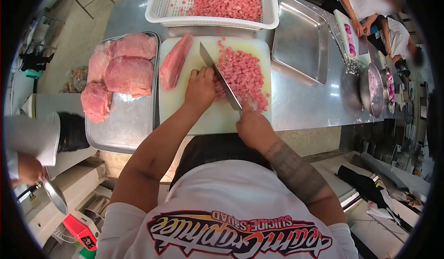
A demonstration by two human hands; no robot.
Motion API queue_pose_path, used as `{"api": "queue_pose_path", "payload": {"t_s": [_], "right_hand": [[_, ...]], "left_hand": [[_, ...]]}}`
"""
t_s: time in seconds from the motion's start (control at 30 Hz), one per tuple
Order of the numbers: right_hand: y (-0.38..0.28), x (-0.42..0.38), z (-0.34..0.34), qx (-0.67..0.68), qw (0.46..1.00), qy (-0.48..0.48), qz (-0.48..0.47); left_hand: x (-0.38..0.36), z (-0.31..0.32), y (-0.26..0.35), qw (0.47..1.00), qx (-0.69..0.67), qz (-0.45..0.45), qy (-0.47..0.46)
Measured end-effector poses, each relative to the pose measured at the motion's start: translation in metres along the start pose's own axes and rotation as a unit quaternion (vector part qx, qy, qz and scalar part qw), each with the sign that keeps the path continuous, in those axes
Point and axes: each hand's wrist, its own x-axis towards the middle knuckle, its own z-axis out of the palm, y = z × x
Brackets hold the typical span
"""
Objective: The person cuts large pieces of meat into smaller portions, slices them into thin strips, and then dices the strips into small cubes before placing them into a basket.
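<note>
My right hand (pixel 255 128) is wrapped round the handle of a large kitchen knife (pixel 220 77). The blade slants up and left across the white cutting board (pixel 208 124), between my left hand and a heap of diced pink meat (pixel 244 71). Curled fingers of my left hand (pixel 200 89) rest right beside the blade; whatever lies under them is hidden. A long uncut strip of meat (pixel 175 62) lies at the board's left side, apart from both hands.
Left of the board, a metal tray (pixel 121 132) carries several large raw meat pieces (pixel 129 74). A white perforated basket (pixel 212 24) of diced meat stands behind. To the right are a metal pan (pixel 299 41), a bowl (pixel 373 90) and co-workers cutting onions (pixel 349 39). At left, another person holds a ladle-like utensil (pixel 55 195).
</note>
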Motion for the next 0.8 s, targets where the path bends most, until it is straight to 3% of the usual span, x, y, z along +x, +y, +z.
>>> {"api": "queue_pose_path", "payload": {"t_s": [0.23,0.3,0.4,0.53,0.63,0.7,0.8], "right_hand": [[-0.014,0.033,-0.004,0.022,0.997,0.074,-0.013],[-0.021,0.006,-0.02,0.01,0.998,0.052,0.014],[-0.032,-0.047,-0.053,0.001,0.999,-0.001,0.046],[-0.035,-0.066,-0.07,-0.013,0.994,-0.083,0.075],[-0.028,-0.043,-0.048,-0.003,0.997,-0.058,0.056],[-0.008,0.008,0.012,0.019,0.999,0.039,0.002],[-0.014,0.028,0.011,-0.016,0.998,0.055,-0.015]], "left_hand": [[0.001,-0.011,0.001,0.997,-0.062,-0.051,0.003],[-0.002,-0.017,-0.007,0.991,-0.098,-0.09,-0.03],[-0.004,-0.024,-0.004,0.998,-0.017,-0.033,-0.057],[-0.004,-0.023,-0.003,0.998,-0.017,-0.001,-0.054],[-0.004,-0.013,-0.011,0.999,-0.004,0.021,-0.036],[-0.005,-0.006,-0.012,0.999,-0.005,0.018,-0.04],[-0.006,-0.008,-0.011,0.999,-0.005,0.027,-0.016]]}}
